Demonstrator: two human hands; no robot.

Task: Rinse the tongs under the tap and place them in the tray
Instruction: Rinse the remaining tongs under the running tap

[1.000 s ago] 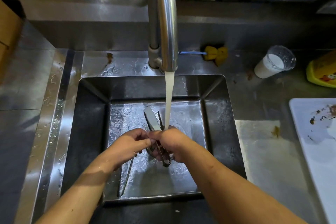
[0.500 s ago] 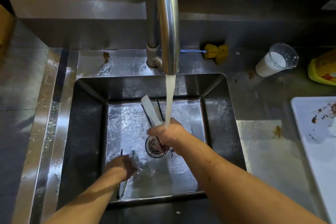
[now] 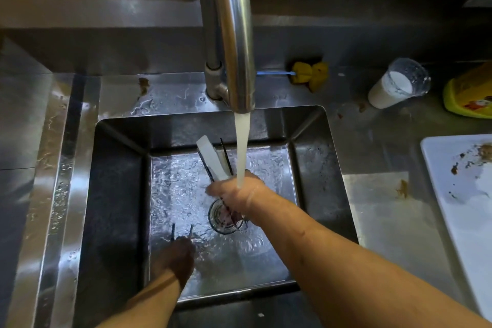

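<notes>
The left hand (image 3: 175, 255) has dropped off the tongs (image 3: 213, 160) to the sink (image 3: 117, 194) floor, fingers hidden over a thin two-pronged utensil (image 3: 181, 231), grip unclear, while the right hand (image 3: 234, 192) keeps its fingers curled round the tongs, tilting them beside the stream (image 3: 242, 146) from the tap (image 3: 231, 34) to rinse, well apart from the tray (image 3: 474, 234).

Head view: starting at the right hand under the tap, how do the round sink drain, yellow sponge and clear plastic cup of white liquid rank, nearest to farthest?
1. Round sink drain, partly hidden under the right hand.
2. Yellow sponge, on the back ledge, right of the tap.
3. Clear plastic cup, farther right on the counter.
</notes>
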